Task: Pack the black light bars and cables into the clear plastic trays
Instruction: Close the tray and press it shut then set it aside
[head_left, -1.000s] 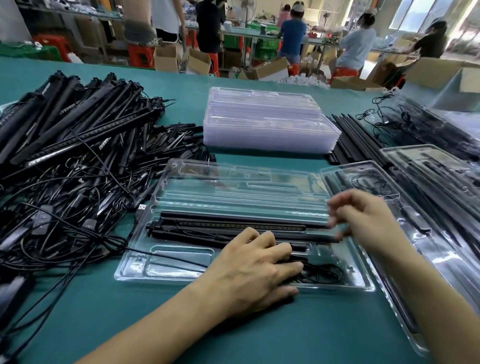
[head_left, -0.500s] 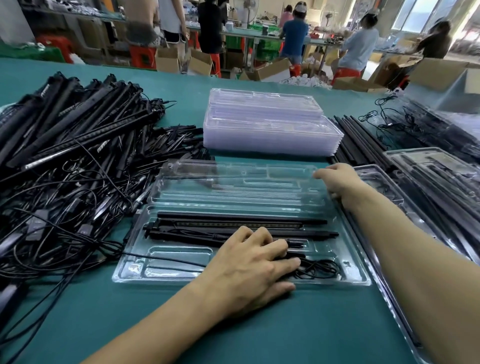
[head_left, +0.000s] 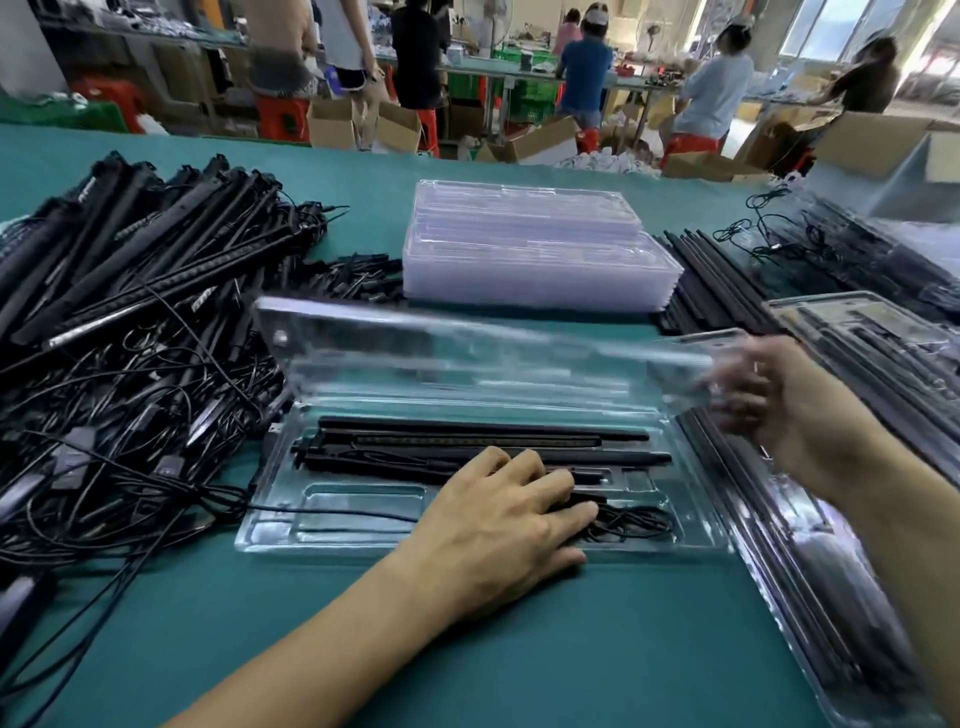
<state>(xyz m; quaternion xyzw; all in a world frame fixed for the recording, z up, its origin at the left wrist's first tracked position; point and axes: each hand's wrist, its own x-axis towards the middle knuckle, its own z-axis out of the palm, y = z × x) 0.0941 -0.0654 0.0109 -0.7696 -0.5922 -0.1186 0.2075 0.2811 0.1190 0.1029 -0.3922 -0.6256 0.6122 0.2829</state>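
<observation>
Several black light bars (head_left: 467, 441) lie side by side along the far channels of the clear plastic tray (head_left: 332, 525), which sits near the middle of the worktop (head_left: 571, 649), close to its near edge; a thin coiled cable (head_left: 634, 522) fills the pocket at the tray's near right corner. The left hand (head_left: 498, 525) is laid flat, fingers straight, pressing down on the bars and the cable's lead. The right hand (head_left: 779, 405) grips the right end of the hinged lid (head_left: 467, 353), which stands raised at a slant over the base; blur hides just how the fingers sit on it.

The lid looks thin, light and springy; held by one end it will likely twist, so a grip nearer the middle of its free edge, or a press along the rim once it is down, should seat it evenly. The plastic is smooth and probably slippery; a pinch over the edge suits it better than flat friction. The bars seem rigid and light, best taken mid-length; the cable is limp and tends to spring out of its pocket, so it wants holding until the lid covers it.

A tangled heap (head_left: 130, 312) of bars and cables covers the worktop's left side; a stack of empty trays (head_left: 540, 260) sits beyond the open one; filled trays (head_left: 857, 364) lie along the right edge.
</observation>
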